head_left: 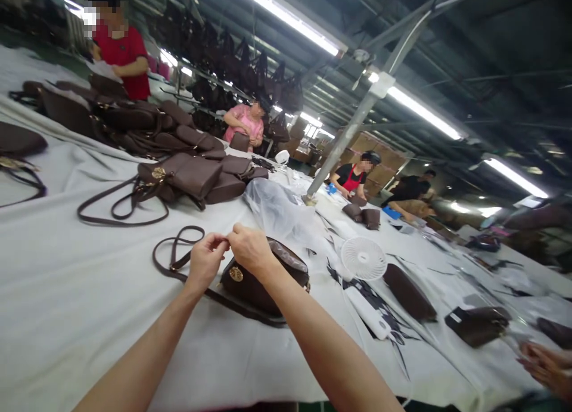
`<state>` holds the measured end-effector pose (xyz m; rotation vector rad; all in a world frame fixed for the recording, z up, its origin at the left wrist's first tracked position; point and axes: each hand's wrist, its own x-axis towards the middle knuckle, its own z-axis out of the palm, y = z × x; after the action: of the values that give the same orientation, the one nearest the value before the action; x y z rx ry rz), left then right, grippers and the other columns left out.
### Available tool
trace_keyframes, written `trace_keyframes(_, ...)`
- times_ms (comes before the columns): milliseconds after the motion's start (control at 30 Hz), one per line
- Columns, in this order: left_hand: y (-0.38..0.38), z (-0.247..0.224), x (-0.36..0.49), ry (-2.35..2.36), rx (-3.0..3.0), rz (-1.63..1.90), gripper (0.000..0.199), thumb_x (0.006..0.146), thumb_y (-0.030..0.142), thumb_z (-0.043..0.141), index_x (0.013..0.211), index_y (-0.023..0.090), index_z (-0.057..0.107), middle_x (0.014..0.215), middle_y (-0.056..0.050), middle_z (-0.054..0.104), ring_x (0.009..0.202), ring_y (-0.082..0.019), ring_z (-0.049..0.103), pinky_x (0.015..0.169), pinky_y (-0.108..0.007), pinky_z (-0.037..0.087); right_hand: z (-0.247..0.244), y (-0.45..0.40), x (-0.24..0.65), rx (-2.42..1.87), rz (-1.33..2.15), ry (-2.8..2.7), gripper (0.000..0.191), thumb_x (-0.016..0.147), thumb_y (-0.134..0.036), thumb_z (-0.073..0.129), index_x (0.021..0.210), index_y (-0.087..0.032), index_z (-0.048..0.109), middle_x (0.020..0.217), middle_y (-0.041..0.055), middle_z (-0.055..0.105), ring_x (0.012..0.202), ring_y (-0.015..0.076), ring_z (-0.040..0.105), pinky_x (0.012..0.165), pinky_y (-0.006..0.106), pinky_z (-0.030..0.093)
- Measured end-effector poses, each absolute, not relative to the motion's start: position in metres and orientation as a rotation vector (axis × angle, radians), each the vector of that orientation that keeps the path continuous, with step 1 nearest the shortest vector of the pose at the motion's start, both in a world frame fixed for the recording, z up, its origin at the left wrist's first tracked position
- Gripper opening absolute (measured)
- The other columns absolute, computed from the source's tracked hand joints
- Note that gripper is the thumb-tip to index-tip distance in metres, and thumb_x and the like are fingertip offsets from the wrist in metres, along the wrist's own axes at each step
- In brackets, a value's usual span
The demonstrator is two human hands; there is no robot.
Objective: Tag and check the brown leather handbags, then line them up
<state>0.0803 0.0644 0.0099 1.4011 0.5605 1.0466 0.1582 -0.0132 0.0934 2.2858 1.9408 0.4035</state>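
A dark brown handbag (254, 293) with a round gold emblem lies on the white-covered table in front of me. Its long strap (161, 263) loops out over the cloth to the left. Above the bag's left end, my left hand (207, 258) and my right hand (251, 249) meet with fingertips pinched together. What they pinch is small and hidden by the fingers. My right wrist and forearm cover part of the bag. Just behind it lies a crumpled sheet of clear plastic (279, 212).
Several brown handbags (187, 176) are piled at the back left. To the right are a white fan (363, 258), black straps and more brown bags (409, 293). A metal post (342, 141) rises from the table. Co-workers stand around it; another person's hand (543, 364) shows at lower right.
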Motion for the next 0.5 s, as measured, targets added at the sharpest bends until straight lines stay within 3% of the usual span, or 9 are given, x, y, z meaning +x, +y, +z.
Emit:
trace_keyframes(233, 0.0667, 0.0090, 0.0801, 0.566, 1.489, 1.033, 0.023, 0.068, 0.038, 0.063, 0.070, 0.016, 0.062, 0.061, 0.001, 0.058, 0.054, -0.011, 0.052, 0.040, -0.018, 0.046, 0.0900, -0.0128, 0.1584, 2.282, 0.425, 1.975, 0.023, 0.093, -0.021, 0.046, 0.095, -0.016, 0.068, 0.093, 0.0091, 0.063, 0.081, 0.0213, 0.065, 0.069, 0.031, 0.049)
trace_keyframes(500, 0.0632, 0.0138, 0.0793, 0.469, 1.442, 1.035, 0.026, 0.073, 0.039, 0.065, 0.084, 0.016, 0.064, 0.075, 0.000, 0.065, 0.066, -0.014, 0.062, 0.053, -0.022, 0.055, 0.0902, -0.0115, 0.1647, 2.369, 0.410, 1.935, 0.028, 0.095, -0.026, 0.041, 0.101, -0.015, 0.066, 0.099, 0.0084, 0.062, 0.084, 0.0203, 0.065, 0.068, 0.031, 0.051)
